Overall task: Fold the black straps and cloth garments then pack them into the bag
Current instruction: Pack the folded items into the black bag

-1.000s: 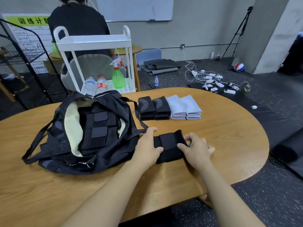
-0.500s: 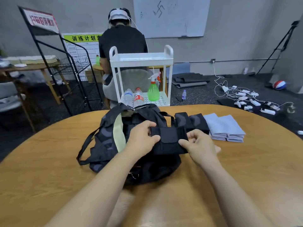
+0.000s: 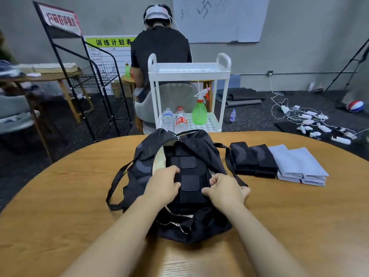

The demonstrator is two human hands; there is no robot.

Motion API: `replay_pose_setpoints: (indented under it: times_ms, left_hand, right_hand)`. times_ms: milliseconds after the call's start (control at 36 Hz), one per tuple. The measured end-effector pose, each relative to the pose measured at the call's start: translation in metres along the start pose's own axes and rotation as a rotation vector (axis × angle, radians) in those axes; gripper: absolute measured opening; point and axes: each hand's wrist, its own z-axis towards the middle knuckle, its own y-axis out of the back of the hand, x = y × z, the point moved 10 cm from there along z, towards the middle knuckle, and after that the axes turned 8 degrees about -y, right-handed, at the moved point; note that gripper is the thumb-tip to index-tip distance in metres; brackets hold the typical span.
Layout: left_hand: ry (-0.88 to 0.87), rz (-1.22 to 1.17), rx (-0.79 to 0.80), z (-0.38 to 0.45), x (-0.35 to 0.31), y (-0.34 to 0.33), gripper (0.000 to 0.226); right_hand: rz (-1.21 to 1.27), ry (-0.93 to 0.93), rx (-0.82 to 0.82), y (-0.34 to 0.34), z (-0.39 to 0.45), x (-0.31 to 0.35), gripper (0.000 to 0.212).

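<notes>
Inside open bag [image 3: 201, 148], folded black strap [image 3: 189, 188], left hand [image 3: 162, 185] and right hand [image 3: 224, 191] grip pinching its ends

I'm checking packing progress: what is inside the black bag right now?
Inside the black bag lie folded black straps; both hands, left hand and right hand, grip the nearest one. Anything beneath them is covered.

left hand [image 3: 163, 184] fingertips tucked behind folded strap [image 3: 189, 184] edge, hidden; right hand [image 3: 224, 189] covers strap's other end; bag [image 3: 191, 226] interior below the top strap not visible; both forearms cut off at bottom edge; board text [image 3: 60, 18] on black rack blurred, unreadable
</notes>
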Motion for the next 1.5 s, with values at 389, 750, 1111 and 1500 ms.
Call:
replay_pose_setpoints:
  times_ms: [389, 750, 1111, 1500]
  left_hand:
    - [-0.292, 0.413, 0.045, -0.009, -0.028, 0.001, 0.042]
    - [-0.298, 0.311, -0.013, -0.012, -0.030, 0.016, 0.046]
    - [0.103, 0.253, -0.011, 0.013, 0.014, 0.029, 0.065]
    - [0.032, 0.245, 0.010, 0.026, 0.009, 0.030, 0.084]
  right_hand:
    - [-0.394, 0.487, -0.093, 0.014, -0.037, 0.054, 0.054]
    - [-0.398, 0.568, 0.085, -0.006, -0.039, 0.058, 0.054]
    - [-0.589, 0.708, 0.077, -0.010, -0.018, 0.104, 0.062]
    - [-0.773, 0.686, 0.368, -0.070, -0.012, 0.081, 0.070]
